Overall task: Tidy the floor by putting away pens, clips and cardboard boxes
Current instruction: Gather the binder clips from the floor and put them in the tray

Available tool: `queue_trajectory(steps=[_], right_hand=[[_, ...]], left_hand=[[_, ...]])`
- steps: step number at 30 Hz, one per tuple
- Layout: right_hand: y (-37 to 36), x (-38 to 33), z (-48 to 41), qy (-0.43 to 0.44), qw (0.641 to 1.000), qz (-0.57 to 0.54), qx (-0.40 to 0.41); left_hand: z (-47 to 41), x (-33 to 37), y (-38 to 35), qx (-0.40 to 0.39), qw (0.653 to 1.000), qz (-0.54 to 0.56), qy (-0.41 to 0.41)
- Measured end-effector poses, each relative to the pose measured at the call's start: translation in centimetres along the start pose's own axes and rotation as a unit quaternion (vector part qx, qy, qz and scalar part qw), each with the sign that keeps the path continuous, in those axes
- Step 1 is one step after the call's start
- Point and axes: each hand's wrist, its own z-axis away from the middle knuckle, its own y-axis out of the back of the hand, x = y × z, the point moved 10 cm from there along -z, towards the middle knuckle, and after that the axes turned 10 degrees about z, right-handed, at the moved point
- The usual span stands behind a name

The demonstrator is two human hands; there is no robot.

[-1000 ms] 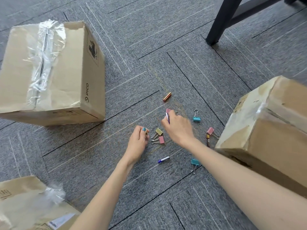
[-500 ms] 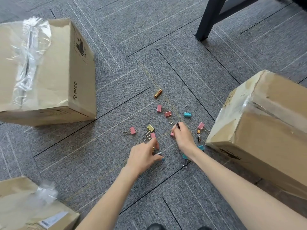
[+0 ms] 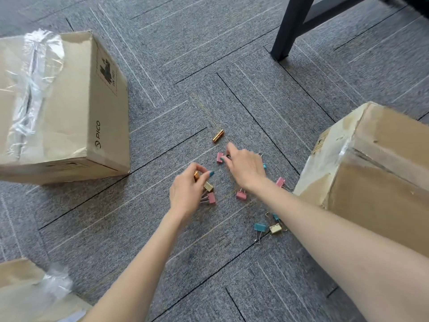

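Left grip: the left hand [image 3: 186,194] is closed in a pinch, with fingertips and thumb round a small gold piece [image 3: 196,175]. A teal tip shows at the thumb end; I cannot tell whether it is a nail or an object.
Right grip: the right hand [image 3: 246,169] is curled, forefinger and thumb pinching a small dark thing [image 3: 228,156]. The thumb tip touches a pink clip [image 3: 219,157].
Beside left hand: a yellow clip [image 3: 208,186] and a second pink clip [image 3: 211,197] lie at its 3 o'clock, the yellow one touching the fingers.
Beside right hand: a third pink clip [image 3: 241,194] lies at 6 o'clock and a fourth pink clip [image 3: 280,181] at 4 o'clock. A gold tube [image 3: 218,135] lies alone at 11 o'clock.
By right forearm: a teal clip [image 3: 260,227] and a cream clip [image 3: 275,228], touching.
Hidden: what the dark thing is. Two more teal bits are mostly covered by the right hand and forearm.
Boxes: the PICO box [image 3: 69,112] stands at 9 o'clock, the right box [image 3: 371,177] at 3 o'clock and the corner box [image 3: 21,289] at 7 o'clock. All three are cut off by the frame.
Floor: grey carpet [image 3: 116,217] tiles. A dark furniture leg [image 3: 287,26] stands at 1 o'clock.
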Motion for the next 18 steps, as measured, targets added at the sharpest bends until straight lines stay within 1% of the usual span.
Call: queue_trajectory(steps=[3,7,10,12,14,16,18], right_hand=[[1.5,-0.7,-2.6,0.025,0.997,0.075,0.005],[2.3,-2.5,-4.8,0.093,0.979,0.183,0.011],[1.6,-3.0,-4.8,0.115,0.97,0.213,0.0],[0.9,-3.0,-4.4,0.12,0.971,0.208,-0.008],[0.6,-2.0,-4.2,0.093,0.979,0.182,-0.009],[0.2,0.1,-3.6,0.028,0.993,0.119,-0.002],[-0.6,2.7,-1.7,-0.052,0.999,0.004,-0.003]], left_hand=[[-1.8,0.0,0.7,0.014,0.999,0.05,0.011],[-2.9,0.3,1.2,0.037,0.998,0.053,0.01],[-2.8,0.0,0.7,0.03,0.998,0.046,0.017],[-2.4,-0.3,0.4,0.026,0.999,0.039,0.025],[-2.0,-0.8,-0.1,0.012,0.997,0.055,0.043],[-1.6,-1.3,-0.8,-0.01,0.995,0.075,0.061],[-1.3,-1.7,-1.3,-0.017,0.994,0.082,0.077]])
